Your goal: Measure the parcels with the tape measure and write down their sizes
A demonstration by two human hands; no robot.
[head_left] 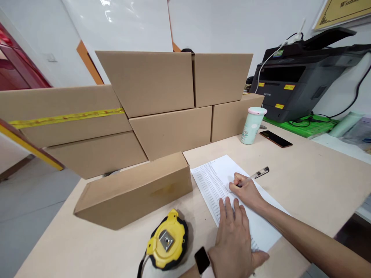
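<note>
A printed sheet of paper (228, 170) with columns of small text lies on the table in front of me. My left hand (234, 235) rests flat on its near part, fingers spread, a dark-faced watch (202, 260) on the wrist. In my right hand (246, 189) is a pen (257, 173), tilted, its tip down at the paper near the printed columns; the fingers hide the tip. To the left of my left hand lies a yellow and black tape measure (167, 240) with a metal clip and a wrist strap. Beyond it sits a long narrow cardboard box (139, 193).
Several cardboard boxes (171, 131) are stacked along the back of the table (315, 181). A mint-coloured cup (251, 127) with a pink rim stands near a dark phone (276, 139). A black printer (298, 81) sits on a green base (315, 125) at the back right.
</note>
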